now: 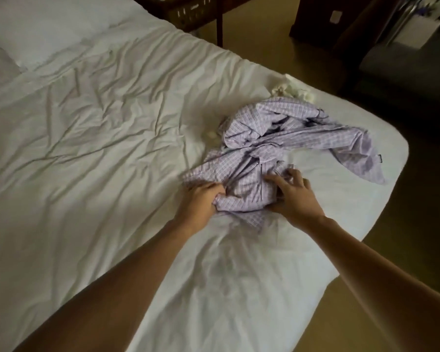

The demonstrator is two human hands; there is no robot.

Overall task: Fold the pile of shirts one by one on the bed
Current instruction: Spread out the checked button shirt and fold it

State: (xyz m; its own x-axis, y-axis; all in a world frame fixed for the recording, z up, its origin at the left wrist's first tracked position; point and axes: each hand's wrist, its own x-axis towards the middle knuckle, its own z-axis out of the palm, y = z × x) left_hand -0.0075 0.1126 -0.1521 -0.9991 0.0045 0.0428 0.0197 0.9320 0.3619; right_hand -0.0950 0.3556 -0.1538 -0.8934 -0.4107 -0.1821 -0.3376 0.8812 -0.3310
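Observation:
A crumpled lilac checked shirt (285,146) lies in a heap near the right corner of the white bed (87,135), one part trailing toward the bed's right edge. My left hand (201,199) grips a bunch of the shirt's near edge. My right hand (294,196) rests on the shirt's near right part, fingers curled into the cloth and the thumb underneath a fold. A whitish crumpled garment (294,88) lies behind the shirt, and a bit of whitish cloth (211,137) peeks out at the shirt's left.
The bed's corner and right edge run close behind and beside the shirt, with yellowish floor (404,250) beyond. A pillow (48,34) lies at the far left. Dark furniture (366,26) stands at the top right.

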